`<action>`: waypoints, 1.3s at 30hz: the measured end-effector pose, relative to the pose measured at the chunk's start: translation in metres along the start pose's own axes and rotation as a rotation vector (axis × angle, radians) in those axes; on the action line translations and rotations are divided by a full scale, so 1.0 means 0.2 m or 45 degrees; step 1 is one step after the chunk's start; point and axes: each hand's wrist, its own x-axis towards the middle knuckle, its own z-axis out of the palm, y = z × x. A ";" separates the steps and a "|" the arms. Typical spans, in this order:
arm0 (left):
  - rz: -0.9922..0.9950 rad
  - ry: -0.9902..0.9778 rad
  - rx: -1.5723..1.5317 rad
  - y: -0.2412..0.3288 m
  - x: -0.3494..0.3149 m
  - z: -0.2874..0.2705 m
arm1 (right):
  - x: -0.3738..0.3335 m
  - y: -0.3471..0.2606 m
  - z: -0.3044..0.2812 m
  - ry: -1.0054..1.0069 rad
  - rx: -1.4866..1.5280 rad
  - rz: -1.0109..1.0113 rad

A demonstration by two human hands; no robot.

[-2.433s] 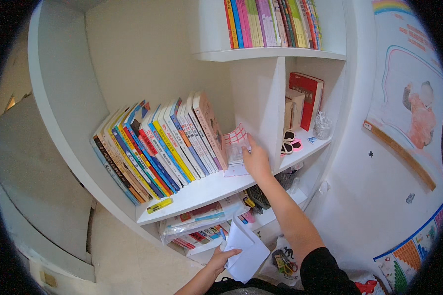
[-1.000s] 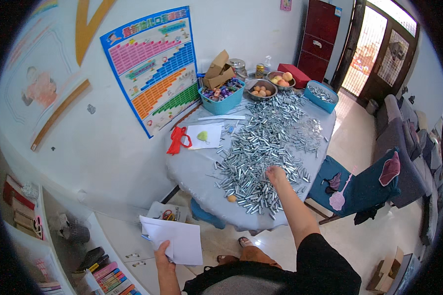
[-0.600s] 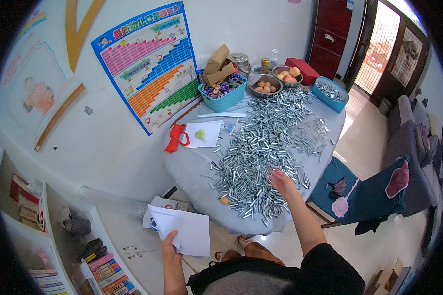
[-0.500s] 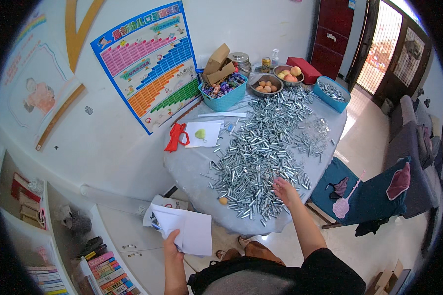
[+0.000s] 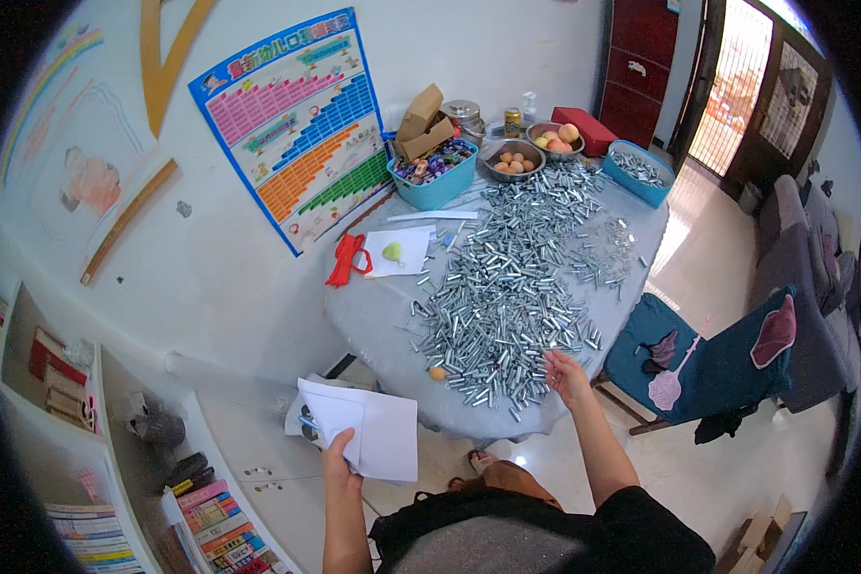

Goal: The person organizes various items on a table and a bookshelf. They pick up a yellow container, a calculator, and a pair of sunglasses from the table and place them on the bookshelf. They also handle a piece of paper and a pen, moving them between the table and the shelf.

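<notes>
My left hand [image 5: 341,457], at the lower left beside the table, is closed on white sheets of paper [image 5: 387,435], one folded over another. A bluish thing, perhaps a pen, shows at their left edge. My right hand [image 5: 568,377] is held at the near right edge of a large heap of small silvery metal tubes [image 5: 497,306]. Its fingers look slightly apart, with nothing visible in them; whether they touch the tubes I cannot tell. The heap spreads over a round table with a grey cloth [image 5: 373,330]. A small yellowish round object [image 5: 437,373] lies at its near left side.
At the table's back stand a turquoise basket [image 5: 435,191] of wrapped items, a bowl of eggs [image 5: 514,165], a bowl of fruit [image 5: 557,142] and a blue bin [image 5: 638,175] of metal parts. A red bag [image 5: 347,260] lies left. A chair [image 5: 684,368] stands right, bookshelves [image 5: 215,521] lower left.
My right hand has shifted slightly right and away from the heap. The papers in my left hand have tilted and moved up a little. The whole view has shifted slightly.
</notes>
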 end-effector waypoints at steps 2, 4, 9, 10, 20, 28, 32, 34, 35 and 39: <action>0.007 -0.021 -0.047 0.00 -0.01 -0.06 | -0.01 0.02 0.02 -0.013 -0.027 0.003; -0.013 -0.016 -0.095 0.03 -0.03 -0.09 | -0.01 0.04 0.06 -0.025 -0.067 0.011; 0.011 0.086 -0.199 0.05 -0.01 -0.20 | 0.15 0.06 0.23 -0.121 -0.208 0.023; 0.021 0.100 -0.216 0.06 0.00 -0.22 | 0.16 0.04 0.34 -0.098 -0.259 0.046; 0.007 0.326 -0.161 0.13 0.32 -0.07 | 1.31 -0.09 0.87 -0.134 -1.138 -0.326; 0.069 0.454 -0.079 0.13 0.51 0.13 | 1.99 -0.14 1.24 0.413 -1.904 -0.474; 0.022 0.597 -0.053 0.21 0.50 0.25 | 2.12 -0.06 1.33 0.482 -2.137 -0.455; 0.026 0.652 -0.069 0.25 0.49 0.30 | 2.17 -0.03 1.36 0.478 -2.144 -0.388; 0.020 0.689 -0.060 0.27 0.49 0.32 | 2.19 -0.02 1.37 0.478 -2.149 -0.351; 0.054 0.660 -0.078 0.22 0.53 0.20 | 2.20 -0.04 1.42 0.463 -2.036 -0.146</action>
